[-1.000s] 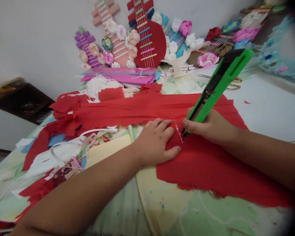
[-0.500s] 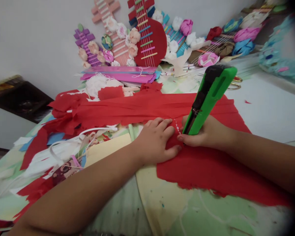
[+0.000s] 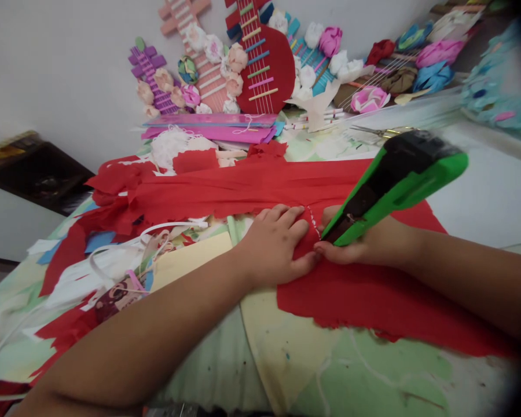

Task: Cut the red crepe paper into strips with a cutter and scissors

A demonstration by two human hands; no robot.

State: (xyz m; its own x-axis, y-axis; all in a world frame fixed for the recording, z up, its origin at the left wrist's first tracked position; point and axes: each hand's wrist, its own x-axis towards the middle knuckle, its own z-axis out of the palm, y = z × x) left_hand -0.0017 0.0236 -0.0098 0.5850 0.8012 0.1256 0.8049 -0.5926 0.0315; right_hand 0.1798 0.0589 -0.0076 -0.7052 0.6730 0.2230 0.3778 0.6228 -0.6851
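In my right hand (image 3: 364, 240) is a green and black utility knife (image 3: 386, 185), tilted with its handle up to the right. Its tip meets the red crepe paper (image 3: 356, 289) at the lower end of a short, pale, ragged line (image 3: 314, 223), which looks like a cut. My left hand (image 3: 275, 246) lies flat on the same paper just left of that line, fingers spread and pressing down. The two thumbs are close together. My right fingers partly hide behind the knife.
Paper scraps and white cords (image 3: 108, 260) litter the left side. Behind the red paper stand decorated craft instruments with paper flowers, including a red one (image 3: 267, 75). Scissors (image 3: 391, 132) lie at the back right, near a white sheet (image 3: 490, 185).
The knife has tipped over to the right, its rear end now lower and nearer the camera. The pale line reaches slightly further toward me. My left hand has stayed in place.
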